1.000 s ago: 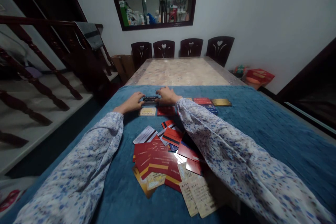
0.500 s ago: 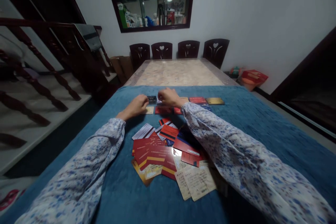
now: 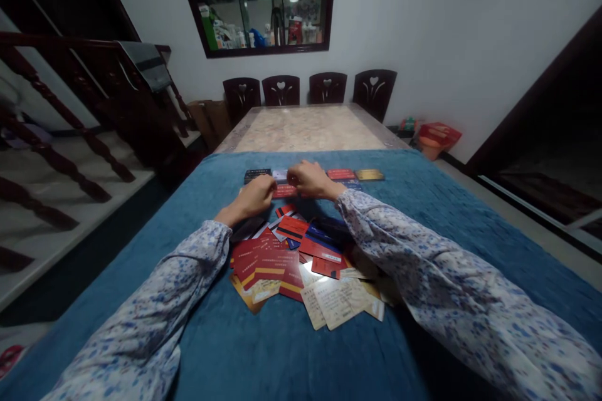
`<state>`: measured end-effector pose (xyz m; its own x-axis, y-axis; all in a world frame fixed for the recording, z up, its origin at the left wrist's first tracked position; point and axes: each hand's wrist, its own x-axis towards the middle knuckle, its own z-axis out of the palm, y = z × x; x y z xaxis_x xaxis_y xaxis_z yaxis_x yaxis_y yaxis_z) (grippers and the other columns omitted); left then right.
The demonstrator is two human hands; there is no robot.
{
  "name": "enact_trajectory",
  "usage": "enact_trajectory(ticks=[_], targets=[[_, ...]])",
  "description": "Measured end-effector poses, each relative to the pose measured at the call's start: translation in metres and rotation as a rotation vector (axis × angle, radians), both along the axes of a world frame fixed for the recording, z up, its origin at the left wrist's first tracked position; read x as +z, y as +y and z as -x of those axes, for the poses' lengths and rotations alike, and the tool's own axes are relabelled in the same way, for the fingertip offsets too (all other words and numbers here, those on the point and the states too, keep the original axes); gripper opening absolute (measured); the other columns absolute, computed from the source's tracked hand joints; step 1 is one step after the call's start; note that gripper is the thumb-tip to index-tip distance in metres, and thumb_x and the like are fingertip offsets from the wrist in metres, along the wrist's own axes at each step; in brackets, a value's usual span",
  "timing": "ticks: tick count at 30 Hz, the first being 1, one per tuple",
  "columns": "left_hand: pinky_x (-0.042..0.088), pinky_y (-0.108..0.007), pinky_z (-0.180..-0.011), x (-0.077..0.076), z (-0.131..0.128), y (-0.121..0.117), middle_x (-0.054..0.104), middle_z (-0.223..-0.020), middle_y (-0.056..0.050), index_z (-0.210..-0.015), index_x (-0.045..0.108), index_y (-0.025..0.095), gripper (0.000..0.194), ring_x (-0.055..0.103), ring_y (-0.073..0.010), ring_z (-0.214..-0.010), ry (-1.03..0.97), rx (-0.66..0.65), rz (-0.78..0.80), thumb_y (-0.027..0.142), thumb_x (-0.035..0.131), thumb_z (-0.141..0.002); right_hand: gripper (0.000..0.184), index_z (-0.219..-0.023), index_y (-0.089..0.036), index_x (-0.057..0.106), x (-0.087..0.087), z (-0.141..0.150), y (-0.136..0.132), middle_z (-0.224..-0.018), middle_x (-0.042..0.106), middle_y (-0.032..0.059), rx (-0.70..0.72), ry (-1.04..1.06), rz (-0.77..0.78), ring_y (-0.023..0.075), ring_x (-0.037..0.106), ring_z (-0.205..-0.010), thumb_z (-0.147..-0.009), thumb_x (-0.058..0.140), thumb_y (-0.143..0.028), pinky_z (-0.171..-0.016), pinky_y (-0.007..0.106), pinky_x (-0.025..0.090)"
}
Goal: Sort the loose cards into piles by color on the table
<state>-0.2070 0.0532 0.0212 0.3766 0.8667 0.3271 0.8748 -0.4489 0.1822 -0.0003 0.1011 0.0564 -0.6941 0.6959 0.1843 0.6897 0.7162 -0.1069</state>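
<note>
My left hand (image 3: pixel 256 195) is closed, its fingertips at the left end of a red card (image 3: pixel 285 191) lying in the nearer of two card rows. From the other side my right hand (image 3: pixel 311 179) reaches the same card's right end with curled fingers. Behind them, the farther row shows a black card (image 3: pixel 258 173), a pale lilac card (image 3: pixel 280 175), another red card (image 3: pixel 341 173) and a gold card (image 3: pixel 369 175). Closer to me lies a loose pile with dark red cards (image 3: pixel 263 263), an orange-red card with a black stripe (image 3: pixel 292 227) and cream cards (image 3: pixel 341 301).
A blue cloth (image 3: pixel 226 351) covers the near part of the table; its far part is a bare marbled top (image 3: pixel 310 128). Several dark chairs (image 3: pixel 328 88) stand at the far end. A stair railing (image 3: pixel 70 163) runs on the left, and a red bag (image 3: pixel 437 135) is on the right.
My left hand has shifted right and nearer, to the red card's left end. My right hand has come down from the farther row to the card's other end. The view has turned slightly right.
</note>
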Motion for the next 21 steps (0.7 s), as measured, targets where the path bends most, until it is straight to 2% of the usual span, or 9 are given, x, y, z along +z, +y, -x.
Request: enact_trajectory(ticks=[10, 21], targets=[[0.049, -0.033, -0.077, -0.001, -0.033, -0.016, 0.065, -0.088, -0.008, -0.087, 0.061, 0.017, 0.014, 0.057, -0.0198, -0.082, -0.041, -0.088, -0.026, 0.012, 0.048, -0.086, 0.024, -0.104, -0.020, 0.072, 0.004, -0.040, -0.026, -0.114, 0.074, 0.0093, -0.037, -0.017, 0.004, 0.0264, 0.058, -0.107, -0.088, 0.055, -0.013, -0.075, 0.032, 0.032], [0.049, -0.034, -0.081, 0.002, -0.067, -0.030, 0.064, -0.089, -0.007, -0.087, 0.063, 0.018, 0.017, 0.057, -0.0210, -0.086, -0.060, -0.159, -0.004, 0.009, 0.048, -0.088, 0.021, -0.100, -0.019, 0.073, -0.011, -0.086, -0.036, -0.110, 0.073, 0.0116, -0.084, -0.006, -0.028, 0.0271, 0.058, -0.105, -0.088, 0.056, -0.013, -0.080, 0.034, 0.033]])
